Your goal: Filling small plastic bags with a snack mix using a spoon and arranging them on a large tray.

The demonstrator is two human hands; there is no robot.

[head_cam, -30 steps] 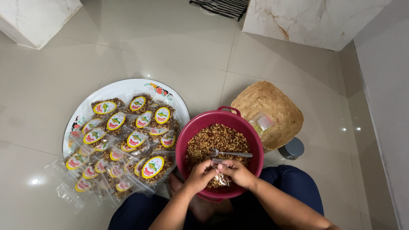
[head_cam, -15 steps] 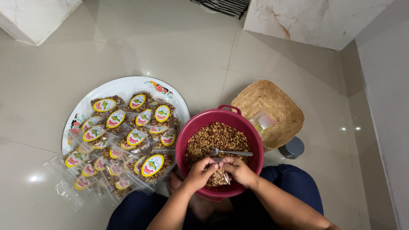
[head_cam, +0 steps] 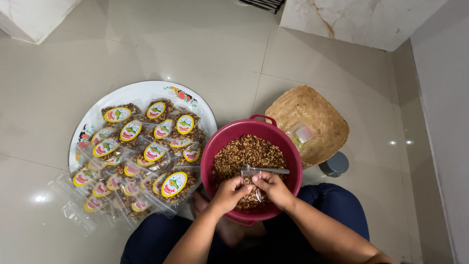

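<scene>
A dark red plastic basin full of brown crumbly snack mix sits on the tiled floor between my knees. Over its near side my left hand and my right hand together hold a small clear plastic bag partly filled with the mix. A metal spoon lies on the mix just beyond my fingers. To the left, a round white tray carries several sealed clear packets with yellow oval labels; some spill onto the floor.
A woven basket lies behind the basin on the right with a clear packet on it. A small grey cylinder stands beside it. A marbled white block and a wall bound the right side.
My hands have stayed at the bag over the basin with only small finger movements. The spoon and packets have not moved.
</scene>
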